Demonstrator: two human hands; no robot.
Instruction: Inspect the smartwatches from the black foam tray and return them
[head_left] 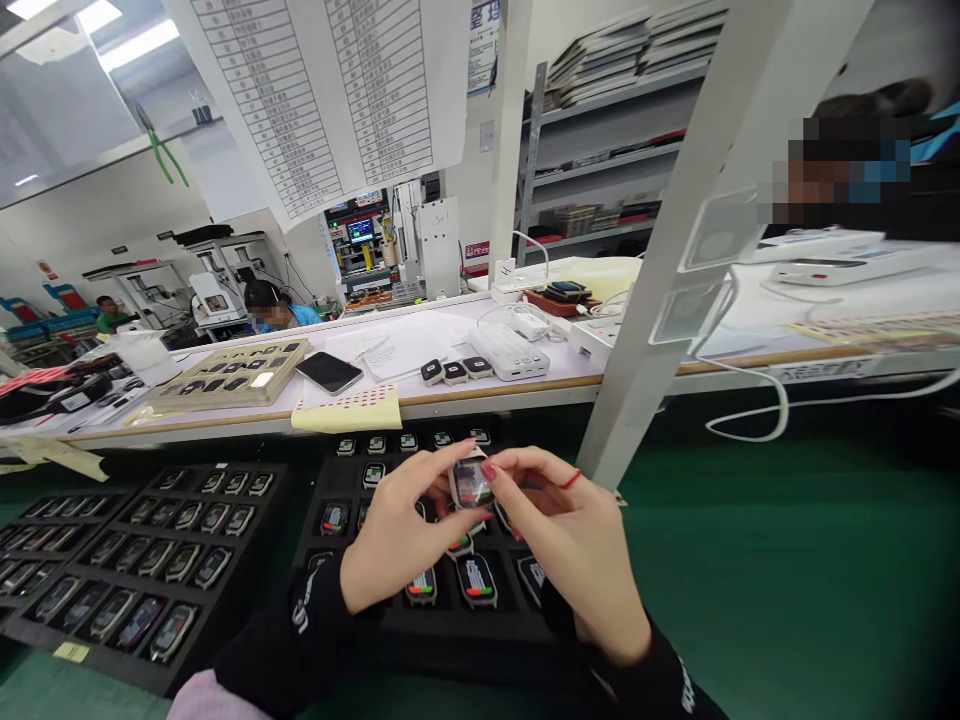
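Between my two hands, above a black foam tray (495, 625), is a smartwatch body (470, 482) without a strap, its glossy face turned up toward me. My left hand (409, 525) pinches the watch by its left side and lower edge, thumb below and forefinger above. From the right, my right hand (566, 535) grips it too, with the thumb on the face's upper right corner. In the tray, more watches sit in cut-out slots, several with lit screens, such as the watch (477, 580) just below my hands. My wrists hide part of the tray.
More trays of watches (154, 555) lie at the left. A bench (442, 403) beyond holds a phone (328, 372), a white power strip (506, 350), three small black pieces (454, 372) and a beige tray (225, 375). A white post (667, 270) rises at right. Other people sit farther back.
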